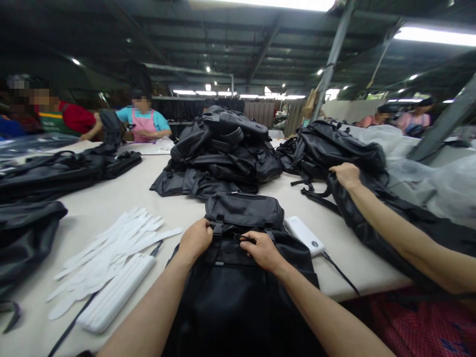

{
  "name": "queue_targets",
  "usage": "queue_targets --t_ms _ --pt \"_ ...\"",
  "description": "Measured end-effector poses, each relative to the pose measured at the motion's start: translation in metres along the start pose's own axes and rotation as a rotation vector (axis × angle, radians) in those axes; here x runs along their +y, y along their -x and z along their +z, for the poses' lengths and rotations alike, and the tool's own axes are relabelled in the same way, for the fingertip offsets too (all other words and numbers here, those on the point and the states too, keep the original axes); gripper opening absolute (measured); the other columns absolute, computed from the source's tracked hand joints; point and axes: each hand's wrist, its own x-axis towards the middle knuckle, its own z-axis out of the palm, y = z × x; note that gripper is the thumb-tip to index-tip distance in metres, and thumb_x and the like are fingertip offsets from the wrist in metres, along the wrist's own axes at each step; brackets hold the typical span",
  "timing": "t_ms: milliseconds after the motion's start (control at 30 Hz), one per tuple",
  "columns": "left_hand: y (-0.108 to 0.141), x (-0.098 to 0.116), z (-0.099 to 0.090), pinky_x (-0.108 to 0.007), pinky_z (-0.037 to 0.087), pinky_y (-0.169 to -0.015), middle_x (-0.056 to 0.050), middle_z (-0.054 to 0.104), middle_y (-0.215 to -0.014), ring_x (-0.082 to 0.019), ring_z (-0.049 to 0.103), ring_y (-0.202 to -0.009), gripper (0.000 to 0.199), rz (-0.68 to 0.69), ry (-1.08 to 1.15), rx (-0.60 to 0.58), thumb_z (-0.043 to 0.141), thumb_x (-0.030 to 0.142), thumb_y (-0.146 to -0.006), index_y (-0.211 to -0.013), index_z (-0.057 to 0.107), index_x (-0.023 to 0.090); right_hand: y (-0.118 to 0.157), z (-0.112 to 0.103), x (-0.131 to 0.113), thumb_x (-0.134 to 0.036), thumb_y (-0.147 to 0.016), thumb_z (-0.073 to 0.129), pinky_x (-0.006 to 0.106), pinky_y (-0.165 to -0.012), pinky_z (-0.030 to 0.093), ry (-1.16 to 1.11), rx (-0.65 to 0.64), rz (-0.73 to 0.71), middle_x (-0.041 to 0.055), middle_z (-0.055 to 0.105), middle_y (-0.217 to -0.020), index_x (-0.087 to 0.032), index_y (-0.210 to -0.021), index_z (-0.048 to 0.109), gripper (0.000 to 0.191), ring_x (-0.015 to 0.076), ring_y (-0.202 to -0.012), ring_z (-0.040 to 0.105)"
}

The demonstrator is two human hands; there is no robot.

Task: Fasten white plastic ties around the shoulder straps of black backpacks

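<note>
Black leather-look backpack (238, 297), smooth, shiny, buckle straps uppermost, top end farthest away, on pale table (111, 198)

Open tabletop (176, 210) between white cutouts (113, 248) and bag pile (226, 153); rightward obstacle, a co-worker's arm (401, 230).

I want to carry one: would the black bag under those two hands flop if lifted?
The black bag would probably sag: similar bags piled behind it slump and fold. Its shine hints it may be slippery, but the strap by the left hand might help you grip.
</note>
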Motion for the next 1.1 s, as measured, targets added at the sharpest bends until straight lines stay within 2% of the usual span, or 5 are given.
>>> queue_targets --t_ms 267,500,667,833,1100 --pt "-0.010 -0.006 0.002 -0.033 0.039 -0.084 -0.004 0.064 -0.096 -0.022 0.054 -0.095 0.027 0.287 0.045 0.057 0.054 0.028 -0.074 -0.098 0.066 0.026 0.037 0.017 -0.005 -0.010 -0.074 0.056 0.022 -0.073 0.045 0.180 -0.065 -0.243 0.0017 0.063 -0.082 -0.019 -0.084 0.066 0.016 0.0130 -0.077 0.059" --pt "-0.012 -0.003 -0.019 -0.024 0.040 -0.055 0.000 0.060 -0.059 -0.015 0.055 -0.057 0.037 0.128 0.438 -0.314 0.040 0.043 -0.081 -0.071 0.063 0.016 0.041 0.022 0.001 -0.006 -0.074 0.055 0.021 -0.074 0.044 0.251 -0.161 -0.255 0.0024 0.063 -0.080 -0.017 -0.083 0.067 0.019 0.0127 -0.079 0.058" --pt "0.016 0.024 -0.043 -0.030 0.041 -0.079 -0.006 0.064 -0.092 -0.019 0.057 -0.088 0.025 0.289 0.075 0.165 0.041 0.023 -0.080 -0.094 0.062 0.019 0.044 0.011 -0.008 -0.006 -0.073 0.055 0.020 -0.074 0.044 0.160 -0.104 -0.271 0.0012 0.064 -0.081 -0.018 -0.085 0.066 0.020 0.0118 -0.079 0.059" --pt "0.035 0.044 -0.018 -0.037 0.033 -0.092 -0.008 0.061 -0.110 -0.022 0.048 -0.109 0.034 0.674 -0.141 -0.102 0.050 0.007 -0.069 -0.099 0.062 0.020 0.055 -0.010 -0.028 -0.009 -0.075 0.054 0.020 -0.070 0.044 0.132 -0.121 -0.298 -0.0007 0.063 -0.078 -0.020 -0.083 0.066 0.018 0.0112 -0.074 0.058" --pt "0.049 0.036 -0.009 -0.036 0.034 -0.076 -0.005 0.063 -0.086 -0.021 0.050 -0.097 0.016 0.759 -0.206 0.106 0.046 0.019 -0.084 -0.088 0.062 0.022 -0.009 -0.035 -0.032 -0.017 -0.082 0.050 0.027 -0.083 0.042 0.420 0.192 -0.392 0.0049 0.064 -0.094 -0.019 -0.096 0.063 0.019 0.0160 -0.090 0.058"
